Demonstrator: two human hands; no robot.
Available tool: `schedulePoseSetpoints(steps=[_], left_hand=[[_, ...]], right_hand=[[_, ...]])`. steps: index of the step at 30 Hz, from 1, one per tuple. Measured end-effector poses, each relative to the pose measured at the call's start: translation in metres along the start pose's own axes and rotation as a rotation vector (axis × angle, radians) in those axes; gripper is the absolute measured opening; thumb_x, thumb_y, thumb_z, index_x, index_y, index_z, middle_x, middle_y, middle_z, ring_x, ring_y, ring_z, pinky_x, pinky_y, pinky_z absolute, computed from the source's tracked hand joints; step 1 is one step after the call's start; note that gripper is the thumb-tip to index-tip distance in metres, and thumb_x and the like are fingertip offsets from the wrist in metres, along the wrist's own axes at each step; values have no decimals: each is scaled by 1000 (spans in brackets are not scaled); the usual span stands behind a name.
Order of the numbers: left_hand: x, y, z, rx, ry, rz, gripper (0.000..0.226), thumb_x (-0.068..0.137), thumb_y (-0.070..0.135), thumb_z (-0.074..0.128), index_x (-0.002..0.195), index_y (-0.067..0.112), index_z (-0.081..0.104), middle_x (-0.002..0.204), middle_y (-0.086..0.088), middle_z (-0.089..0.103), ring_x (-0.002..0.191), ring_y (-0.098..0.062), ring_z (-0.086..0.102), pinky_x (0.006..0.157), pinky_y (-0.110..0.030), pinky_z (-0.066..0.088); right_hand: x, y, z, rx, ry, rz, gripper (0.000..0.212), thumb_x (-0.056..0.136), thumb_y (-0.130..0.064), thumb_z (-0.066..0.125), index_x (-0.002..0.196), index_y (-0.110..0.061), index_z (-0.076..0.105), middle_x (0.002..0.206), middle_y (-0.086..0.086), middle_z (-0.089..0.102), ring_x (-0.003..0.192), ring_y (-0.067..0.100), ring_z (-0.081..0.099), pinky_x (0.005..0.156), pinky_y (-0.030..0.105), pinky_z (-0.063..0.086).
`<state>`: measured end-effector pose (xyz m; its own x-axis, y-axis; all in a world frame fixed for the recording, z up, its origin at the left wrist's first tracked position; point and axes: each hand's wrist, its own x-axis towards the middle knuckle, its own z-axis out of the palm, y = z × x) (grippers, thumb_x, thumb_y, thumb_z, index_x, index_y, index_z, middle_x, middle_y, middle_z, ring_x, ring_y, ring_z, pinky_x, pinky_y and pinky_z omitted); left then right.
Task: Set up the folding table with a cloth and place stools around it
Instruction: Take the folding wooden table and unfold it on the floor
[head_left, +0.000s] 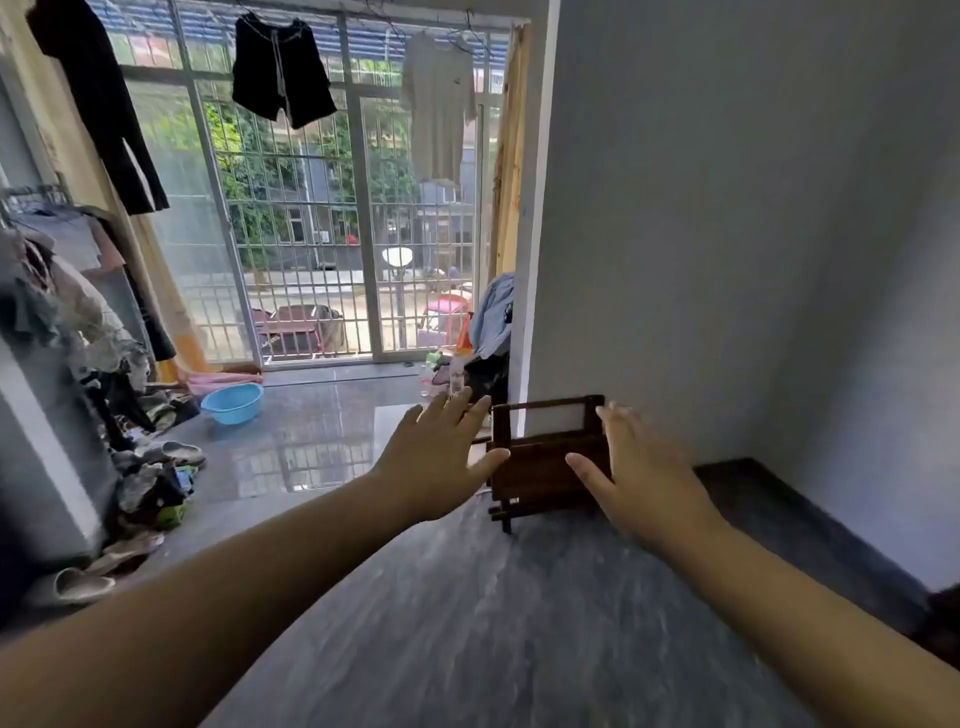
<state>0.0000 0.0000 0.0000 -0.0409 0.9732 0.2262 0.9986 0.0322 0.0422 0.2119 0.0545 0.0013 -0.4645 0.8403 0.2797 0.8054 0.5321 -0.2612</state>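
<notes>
Frame (543, 475): dark wood, folded flat. It stood upright on the floor (467, 597), leaning on the wall (727, 260) at the corner. Table or stool, you couldn't tell from this angle. No cloth in view.

Step, as judged: taking the frame off the wall. To do it well, you needed a grip on both side rails, low enough that the hinged legs couldn't swing loose. Tip the top clear of the wall first, then lift. Keep fingers out of the gaps where the parts fold together. The floor looked glossy, so carry the frame rather than drag it.

Hands: both your arms were stretched forward, palms down and turned slightly inward.
- Left hand (441, 457): flat, fingers straight, thumb spread, just beside the frame's left edge. Contact couldn't be told.
- Right hand (644, 467): also spread, in front of the frame's right side, thumb pointing across the panel.

Neither hand held anything.
</notes>
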Motion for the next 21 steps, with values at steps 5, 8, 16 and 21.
schedulePoseSetpoints(steps=[5, 8, 16, 21], left_hand=[[53, -39, 43, 10, -68, -25, 70, 93, 61, 20, 151, 23, 7, 159, -3, 4, 146, -23, 1, 117, -45, 7], [98, -73, 67, 17, -78, -15, 70, 93, 61, 20, 150, 23, 6, 159, -2, 3, 146, -22, 0, 117, -44, 5], [218, -198, 109, 61, -121, -19, 71, 93, 60, 20, 150, 22, 4, 159, -5, 3, 146, -24, 2, 117, -45, 8], [291, -238, 141, 52, -166, -4, 72, 93, 60, 22, 151, 20, 5, 159, -5, 4, 145, -24, 3, 117, -44, 9]], right_hand=[[67, 8, 51, 6, -38, 18, 66, 93, -51, 43, 145, -12, 27, 150, 5, 33, 138, 20, 29, 112, 34, 27], [123, 8, 84, -27, -67, 17, 68, 93, -51, 42, 146, -13, 23, 154, 6, 26, 142, 20, 22, 113, 35, 22], [289, 6, 165, -72, -156, 0, 70, 94, -49, 40, 148, -10, 19, 156, 8, 20, 144, 21, 16, 115, 33, 15], [351, 20, 214, -52, -214, 61, 69, 95, -49, 40, 148, -9, 20, 155, 9, 22, 144, 22, 17, 116, 32, 16]])
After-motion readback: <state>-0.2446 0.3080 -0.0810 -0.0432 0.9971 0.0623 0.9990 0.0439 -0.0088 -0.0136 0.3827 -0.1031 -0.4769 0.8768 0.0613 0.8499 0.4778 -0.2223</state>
